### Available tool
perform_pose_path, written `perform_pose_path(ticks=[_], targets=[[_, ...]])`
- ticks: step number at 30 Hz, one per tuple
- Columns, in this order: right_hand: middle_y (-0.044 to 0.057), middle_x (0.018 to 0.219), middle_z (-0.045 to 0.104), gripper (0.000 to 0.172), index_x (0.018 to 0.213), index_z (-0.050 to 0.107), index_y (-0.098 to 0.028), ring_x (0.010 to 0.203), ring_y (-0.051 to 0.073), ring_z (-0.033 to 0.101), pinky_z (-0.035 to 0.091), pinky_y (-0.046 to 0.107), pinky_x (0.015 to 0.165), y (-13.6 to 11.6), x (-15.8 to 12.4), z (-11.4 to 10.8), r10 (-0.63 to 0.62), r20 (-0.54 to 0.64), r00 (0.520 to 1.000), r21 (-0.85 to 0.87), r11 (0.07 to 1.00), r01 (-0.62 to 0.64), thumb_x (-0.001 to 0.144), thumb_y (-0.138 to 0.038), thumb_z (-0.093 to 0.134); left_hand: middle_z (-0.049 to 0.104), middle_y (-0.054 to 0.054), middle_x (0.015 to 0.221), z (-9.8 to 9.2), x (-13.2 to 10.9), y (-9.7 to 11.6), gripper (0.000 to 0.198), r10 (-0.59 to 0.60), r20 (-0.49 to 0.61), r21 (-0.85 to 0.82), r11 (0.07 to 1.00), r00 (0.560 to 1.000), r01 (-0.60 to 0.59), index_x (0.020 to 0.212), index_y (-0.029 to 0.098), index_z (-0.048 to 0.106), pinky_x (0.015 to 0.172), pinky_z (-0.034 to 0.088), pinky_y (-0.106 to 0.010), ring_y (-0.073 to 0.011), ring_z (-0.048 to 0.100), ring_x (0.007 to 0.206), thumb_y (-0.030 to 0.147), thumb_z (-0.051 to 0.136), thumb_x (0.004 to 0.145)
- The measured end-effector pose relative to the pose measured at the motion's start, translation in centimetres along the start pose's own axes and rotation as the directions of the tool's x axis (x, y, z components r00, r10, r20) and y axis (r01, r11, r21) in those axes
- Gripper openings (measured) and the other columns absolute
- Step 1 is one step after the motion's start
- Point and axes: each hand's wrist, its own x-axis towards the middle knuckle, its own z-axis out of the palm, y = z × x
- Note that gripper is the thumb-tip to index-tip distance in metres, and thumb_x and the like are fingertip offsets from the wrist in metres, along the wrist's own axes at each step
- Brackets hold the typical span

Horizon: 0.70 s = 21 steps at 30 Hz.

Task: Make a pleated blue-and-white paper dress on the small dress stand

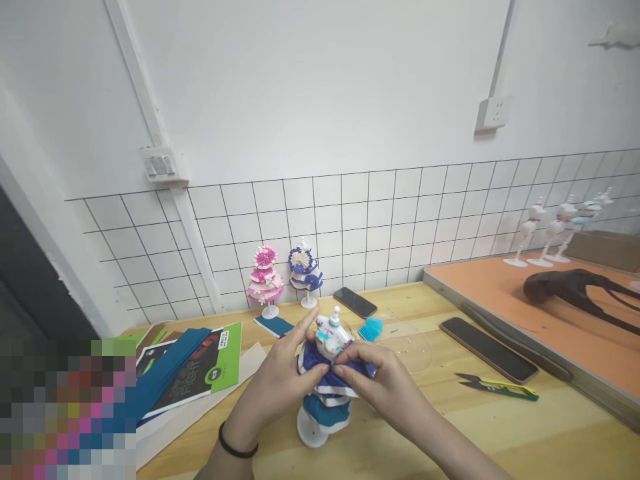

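Note:
A small white dress-form mannequin (330, 340) stands on a round white base in front of me. Blue, white-edged tiers make up its skirt (327, 413). My left hand (287, 367) is at the waist from the left, thumb pressed on the top tier and index finger stretched up beside the torso. From the other side, my right hand (375, 377) pinches the same tier's upper edge at the waist. The two thumbs nearly meet at the front. Fingers hide part of the waist. A bright blue pleated piece (371, 329) lies just behind my right hand.
Two finished-looking mini dresses, one pink (266, 275) and one navy and cream (305, 270), stand by the wall. Phones (356, 302) and yellow-green thread snips (500, 387) lie on the table. Left are a booklet (227, 360) and blue strips (173, 367). An orange-topped surface (480, 280) borders the right.

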Motion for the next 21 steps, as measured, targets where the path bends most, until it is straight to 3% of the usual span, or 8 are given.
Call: perform_pose_path(ticks=[10,16,21], targets=[[0.0,0.065,0.063,0.013,0.068,0.06,-0.018,0.061,0.015,0.057,0.043,0.023,0.056,-0.1,-0.1,0.3,0.112,-0.051,0.992,0.046,0.993,-0.109,0.076,-0.028,0.062,0.059,-0.004,0.119,0.0,0.0,0.8,0.07,-0.016,-0.003,0.028,0.999,1.0,0.016,0.14,0.031,0.031,0.098,0.038,-0.034,-0.0227,0.052,0.112,0.024,0.06,0.076],[0.001,0.067,0.063,0.014,0.069,0.057,-0.018,0.064,0.016,0.059,0.045,0.024,0.059,0.5,-0.1,0.5,0.113,-0.063,0.992,0.091,0.99,-0.107,0.076,-0.029,0.062,0.063,-0.002,0.111,-0.3,0.0,1.9,0.068,-0.021,0.025,0.041,0.999,0.999,0.02,0.139,0.03,0.033,0.092,0.043,-0.031,-0.0201,0.058,0.101,0.021,0.058,0.076],[0.001,0.067,0.064,0.014,0.068,0.056,-0.018,0.063,0.017,0.059,0.046,0.025,0.058,0.4,-0.1,0.4,0.092,-0.084,0.992,0.067,0.994,-0.087,0.076,-0.028,0.061,0.062,-0.002,0.115,-0.2,-0.2,1.5,0.068,0.014,0.024,0.066,0.998,1.0,-0.016,0.139,0.031,0.031,0.094,0.042,-0.032,-0.0204,0.057,0.102,0.021,0.057,0.077]])
